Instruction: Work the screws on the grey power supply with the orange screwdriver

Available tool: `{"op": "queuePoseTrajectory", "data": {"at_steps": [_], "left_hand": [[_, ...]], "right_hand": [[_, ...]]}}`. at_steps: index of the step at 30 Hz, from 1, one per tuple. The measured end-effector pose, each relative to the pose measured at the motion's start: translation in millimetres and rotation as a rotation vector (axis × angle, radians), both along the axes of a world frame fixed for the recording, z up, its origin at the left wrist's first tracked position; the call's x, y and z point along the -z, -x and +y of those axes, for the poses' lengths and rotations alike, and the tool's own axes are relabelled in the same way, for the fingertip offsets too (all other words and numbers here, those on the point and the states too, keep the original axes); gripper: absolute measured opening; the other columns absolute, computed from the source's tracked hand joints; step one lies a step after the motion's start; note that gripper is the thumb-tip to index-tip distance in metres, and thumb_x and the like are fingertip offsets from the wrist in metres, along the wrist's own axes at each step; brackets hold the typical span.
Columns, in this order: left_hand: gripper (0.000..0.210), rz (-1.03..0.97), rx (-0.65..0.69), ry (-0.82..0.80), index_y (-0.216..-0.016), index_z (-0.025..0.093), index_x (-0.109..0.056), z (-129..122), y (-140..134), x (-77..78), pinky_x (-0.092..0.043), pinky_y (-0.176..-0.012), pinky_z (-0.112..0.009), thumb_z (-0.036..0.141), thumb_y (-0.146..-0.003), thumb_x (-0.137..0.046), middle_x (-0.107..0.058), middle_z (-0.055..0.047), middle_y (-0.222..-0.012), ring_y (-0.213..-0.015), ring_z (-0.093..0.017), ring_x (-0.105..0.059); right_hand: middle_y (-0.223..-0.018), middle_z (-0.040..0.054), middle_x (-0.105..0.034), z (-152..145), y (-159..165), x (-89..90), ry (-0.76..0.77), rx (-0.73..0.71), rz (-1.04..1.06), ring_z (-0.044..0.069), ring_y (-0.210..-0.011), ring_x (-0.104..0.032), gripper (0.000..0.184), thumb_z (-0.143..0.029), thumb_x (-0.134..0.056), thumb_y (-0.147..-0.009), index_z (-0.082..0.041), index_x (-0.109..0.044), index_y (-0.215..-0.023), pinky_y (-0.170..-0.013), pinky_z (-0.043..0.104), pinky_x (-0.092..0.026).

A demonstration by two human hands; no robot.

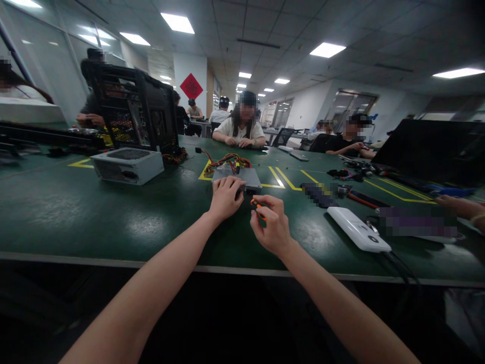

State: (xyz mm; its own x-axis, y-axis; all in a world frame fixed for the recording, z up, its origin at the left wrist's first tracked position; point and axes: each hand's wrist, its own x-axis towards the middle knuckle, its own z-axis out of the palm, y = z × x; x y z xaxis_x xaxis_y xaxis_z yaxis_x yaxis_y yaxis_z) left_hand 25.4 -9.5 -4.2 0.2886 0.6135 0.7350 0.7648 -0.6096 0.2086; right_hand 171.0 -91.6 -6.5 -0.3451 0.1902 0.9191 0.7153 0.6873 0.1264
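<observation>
A flat grey computer power supply [248, 178] lies on the green table in front of me, with a bundle of red, yellow and black cables [231, 161] at its far side. My left hand [226, 196] grips its near left corner, fingers over the top and thumb at the front face. Just right of that, my right hand [272, 225] is closed round a small orange-and-black screwdriver [254, 203], held close to the near side of the power supply. Its shaft cannot be made out.
Another boxy power supply [129, 164] stands to the left, before an open black computer case [140, 111]. On the right lie a white power bank-like device [358, 230] with cables, a phone-like slab [367, 198] and a dark monitor [432, 151]. A person [242, 126] sits opposite.
</observation>
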Motion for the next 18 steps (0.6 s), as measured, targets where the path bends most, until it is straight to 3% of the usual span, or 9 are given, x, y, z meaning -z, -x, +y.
{"op": "queuePoseTrajectory", "data": {"at_steps": [3,8,13,18], "left_hand": [[0.032,0.003,0.003,0.012,-0.111,0.026,-0.054,0,0,-0.3,-0.027,-0.094,-0.039,0.023,-0.080,-0.050,-0.056,-0.004,-0.114,-0.107,-0.022,-0.046],[0.039,0.040,0.031,0.005,-0.116,0.026,-0.051,-1,3,-0.9,-0.027,-0.096,-0.040,0.024,-0.077,-0.054,-0.054,-0.004,-0.118,-0.111,-0.023,-0.045],[0.041,0.084,0.019,-0.005,-0.118,0.026,-0.049,-2,6,-0.5,-0.028,-0.096,-0.040,0.021,-0.078,-0.054,-0.052,-0.005,-0.121,-0.112,-0.023,-0.045],[0.040,0.073,-0.001,-0.021,-0.116,0.027,-0.050,0,5,-0.9,-0.029,-0.094,-0.039,0.019,-0.077,-0.056,-0.053,-0.004,-0.119,-0.111,-0.023,-0.045]], "right_hand": [[-0.104,0.0077,-0.052,1,-3,0.8,0.021,0.029,0.025,0.017,-0.096,-0.054,0.028,-0.013,-0.053,-0.080,-0.025,-0.041,-0.102,-0.069,0.030,-0.053],[-0.103,0.0074,-0.055,3,-6,-2.5,0.048,-0.057,0.116,0.017,-0.099,-0.053,0.035,-0.008,-0.051,-0.079,-0.024,-0.037,-0.107,-0.076,0.036,-0.051],[-0.093,0.0034,-0.055,6,-15,-16.2,0.084,-0.030,0.167,0.016,-0.087,-0.056,0.022,-0.018,-0.056,-0.081,-0.024,-0.043,-0.098,-0.073,0.034,-0.050],[-0.095,0.0057,-0.054,20,-28,-19.8,-0.019,0.035,0.110,0.018,-0.089,-0.055,0.036,-0.015,-0.056,-0.081,-0.023,-0.038,-0.111,-0.070,0.034,-0.052]]}}
